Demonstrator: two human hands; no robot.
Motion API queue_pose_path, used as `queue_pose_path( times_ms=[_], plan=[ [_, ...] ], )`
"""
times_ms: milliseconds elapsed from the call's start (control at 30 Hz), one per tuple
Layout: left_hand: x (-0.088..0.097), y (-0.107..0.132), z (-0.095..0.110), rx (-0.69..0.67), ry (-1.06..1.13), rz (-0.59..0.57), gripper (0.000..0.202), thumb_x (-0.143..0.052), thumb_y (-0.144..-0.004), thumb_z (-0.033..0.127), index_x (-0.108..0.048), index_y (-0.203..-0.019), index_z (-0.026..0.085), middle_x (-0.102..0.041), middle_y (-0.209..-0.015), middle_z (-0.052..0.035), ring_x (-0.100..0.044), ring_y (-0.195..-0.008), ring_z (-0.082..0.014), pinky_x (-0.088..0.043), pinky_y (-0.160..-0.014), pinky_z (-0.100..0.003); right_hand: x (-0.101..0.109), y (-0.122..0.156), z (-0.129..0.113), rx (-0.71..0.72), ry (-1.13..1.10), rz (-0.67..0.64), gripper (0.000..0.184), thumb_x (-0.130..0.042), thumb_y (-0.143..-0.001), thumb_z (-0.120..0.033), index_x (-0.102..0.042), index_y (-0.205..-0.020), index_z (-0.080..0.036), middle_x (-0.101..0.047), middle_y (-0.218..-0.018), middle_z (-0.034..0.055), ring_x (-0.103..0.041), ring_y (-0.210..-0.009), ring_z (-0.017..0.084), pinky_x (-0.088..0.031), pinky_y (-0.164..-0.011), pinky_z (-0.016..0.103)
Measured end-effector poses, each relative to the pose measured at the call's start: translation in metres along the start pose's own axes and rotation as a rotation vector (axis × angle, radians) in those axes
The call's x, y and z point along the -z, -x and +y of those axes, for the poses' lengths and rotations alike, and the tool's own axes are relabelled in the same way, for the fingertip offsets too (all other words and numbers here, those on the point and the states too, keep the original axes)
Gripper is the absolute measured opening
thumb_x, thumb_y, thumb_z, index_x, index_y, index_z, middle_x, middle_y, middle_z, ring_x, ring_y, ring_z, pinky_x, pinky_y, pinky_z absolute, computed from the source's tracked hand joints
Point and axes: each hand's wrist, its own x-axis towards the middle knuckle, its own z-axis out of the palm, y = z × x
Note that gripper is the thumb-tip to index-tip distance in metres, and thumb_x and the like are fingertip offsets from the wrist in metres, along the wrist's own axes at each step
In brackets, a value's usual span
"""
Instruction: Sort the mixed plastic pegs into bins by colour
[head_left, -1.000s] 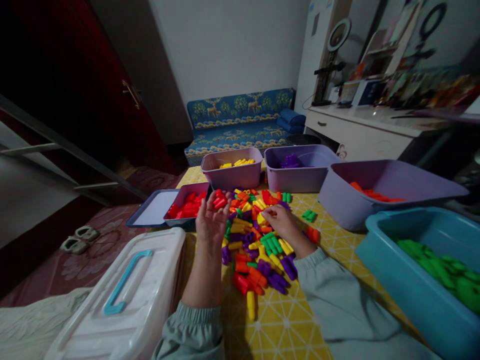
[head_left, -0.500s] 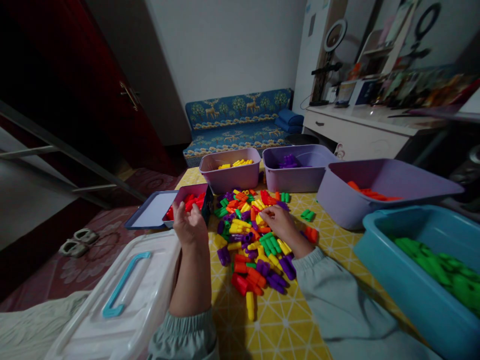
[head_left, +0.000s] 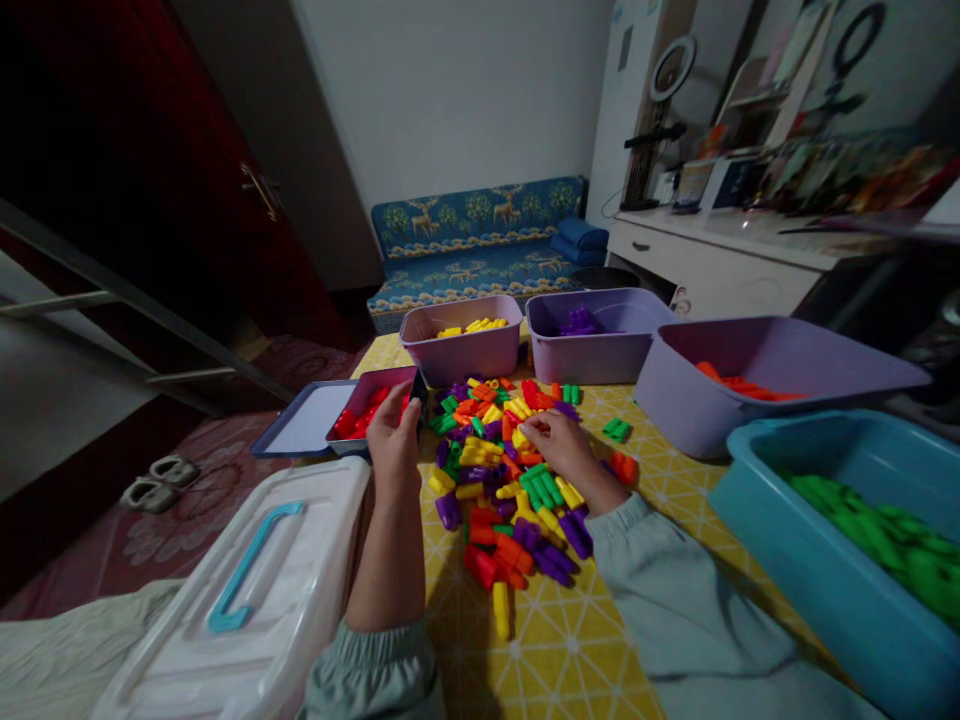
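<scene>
A pile of plastic building blocks (head_left: 480, 455) in yellow, red, orange, green and purple lies mid-table. My right hand (head_left: 556, 442) rests at the pile's right side, its fingertips pinched together against a yellow block (head_left: 519, 440); whether they grip it is hidden. At the left, my left hand (head_left: 394, 440) is raised by the near right edge of a dark box (head_left: 347, 408) with red blocks (head_left: 358, 414) inside. Its thumb and fingers stand apart, and nothing shows between them.
Behind the pile stand a pink bin (head_left: 465, 355) with yellow blocks and a purple bin (head_left: 589, 358) with purple ones. At right are another purple bin (head_left: 682, 400) with orange blocks and a blue bin (head_left: 795, 530) with green ones. A white lid (head_left: 300, 560) lies front left.
My left hand has turned and shifted slightly right, its fingers more upright and showing more of the red blocks. My right hand has stayed at the same spot in the pile.
</scene>
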Motion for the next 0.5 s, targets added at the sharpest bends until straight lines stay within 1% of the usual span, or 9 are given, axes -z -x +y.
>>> queue_pose_path(
  times_ms=[100,167,200,233,300,367,400,433,500],
  plan=[
    [-0.005,0.007,0.000,0.188,-0.007,-0.202,0.054,-0.075,-0.066,0.045,-0.069,-0.107,0.011,-0.073,-0.103,-0.0128,-0.068,-0.095,-0.0233,-0.053,-0.085,-0.033,0.006,-0.001,-0.010,0.014,0.072,0.061,0.013,-0.064,-0.081,-0.026,-0.072,-0.084,-0.016,-0.069,-0.090,0.0090,-0.064,-0.087,0.020,-0.048,-0.080,0.031],
    [-0.008,0.010,-0.003,0.245,-0.105,-0.339,0.055,-0.076,-0.063,0.048,-0.071,-0.103,0.010,-0.074,-0.092,-0.0128,-0.070,-0.082,-0.0223,-0.054,-0.073,-0.031,0.013,0.000,-0.024,0.045,0.094,0.076,0.009,-0.067,-0.078,-0.023,-0.071,-0.083,-0.017,-0.069,-0.093,0.0085,-0.063,-0.092,0.021,-0.046,-0.084,0.032],
    [-0.009,0.012,-0.005,0.242,-0.173,-0.404,0.053,-0.076,-0.064,0.047,-0.071,-0.101,0.010,-0.075,-0.088,-0.0128,-0.070,-0.078,-0.0226,-0.054,-0.069,-0.030,0.018,0.002,-0.033,0.066,0.079,0.037,0.008,-0.067,-0.077,-0.022,-0.071,-0.083,-0.018,-0.070,-0.092,0.0074,-0.063,-0.091,0.020,-0.046,-0.083,0.031],
    [-0.010,0.014,-0.008,0.221,-0.244,-0.459,0.049,-0.075,-0.065,0.046,-0.072,-0.098,0.010,-0.075,-0.086,-0.0129,-0.070,-0.078,-0.0234,-0.053,-0.067,-0.030,0.023,0.005,-0.043,0.083,0.051,-0.039,0.008,-0.068,-0.077,-0.021,-0.071,-0.083,-0.018,-0.071,-0.089,0.0056,-0.064,-0.086,0.018,-0.046,-0.080,0.029],
    [-0.011,0.016,-0.011,0.156,-0.380,-0.538,0.038,-0.072,-0.069,0.039,-0.073,-0.095,0.010,-0.075,-0.085,-0.0132,-0.070,-0.080,-0.0252,-0.053,-0.067,-0.030,0.032,0.015,-0.065,0.136,0.015,-0.284,0.012,-0.070,-0.075,-0.024,-0.072,-0.086,-0.021,-0.071,-0.084,0.0015,-0.064,-0.076,0.015,-0.045,-0.071,0.026],
    [-0.011,0.017,-0.015,0.103,-0.478,-0.574,0.031,-0.069,-0.071,0.032,-0.073,-0.093,0.011,-0.075,-0.086,-0.0131,-0.071,-0.081,-0.0259,-0.053,-0.070,-0.031,0.038,0.029,-0.086,0.229,0.092,-0.510,0.023,-0.077,-0.069,-0.033,-0.072,-0.090,-0.024,-0.071,-0.082,-0.0009,-0.063,-0.074,0.016,-0.042,-0.065,0.025],
    [-0.011,0.018,-0.016,0.090,-0.504,-0.578,0.030,-0.067,-0.072,0.031,-0.073,-0.093,0.011,-0.075,-0.086,-0.0129,-0.071,-0.082,-0.0260,-0.053,-0.070,-0.032,0.039,0.038,-0.095,0.301,0.152,-0.594,0.031,-0.079,-0.066,-0.039,-0.072,-0.092,-0.025,-0.071,-0.083,-0.0008,-0.063,-0.075,0.017,-0.041,-0.065,0.025],
    [-0.011,0.018,-0.017,0.083,-0.519,-0.580,0.029,-0.066,-0.073,0.030,-0.073,-0.094,0.011,-0.075,-0.086,-0.0128,-0.071,-0.082,-0.0260,-0.053,-0.071,-0.032,0.038,0.046,-0.103,0.368,0.221,-0.645,0.039,-0.081,-0.063,-0.045,-0.071,-0.095,-0.024,-0.070,-0.085,0.0006,-0.063,-0.078,0.019,-0.041,-0.066,0.026],
    [-0.009,0.017,-0.019,0.084,-0.523,-0.575,0.030,-0.065,-0.075,0.031,-0.073,-0.095,0.011,-0.075,-0.087,-0.0128,-0.071,-0.083,-0.0262,-0.054,-0.071,-0.032,0.034,0.061,-0.116,0.447,0.364,-0.678,0.054,-0.082,-0.059,-0.052,-0.069,-0.101,-0.021,-0.069,-0.095,0.0055,-0.063,-0.084,0.022,-0.043,-0.069,0.029]
  ],
)
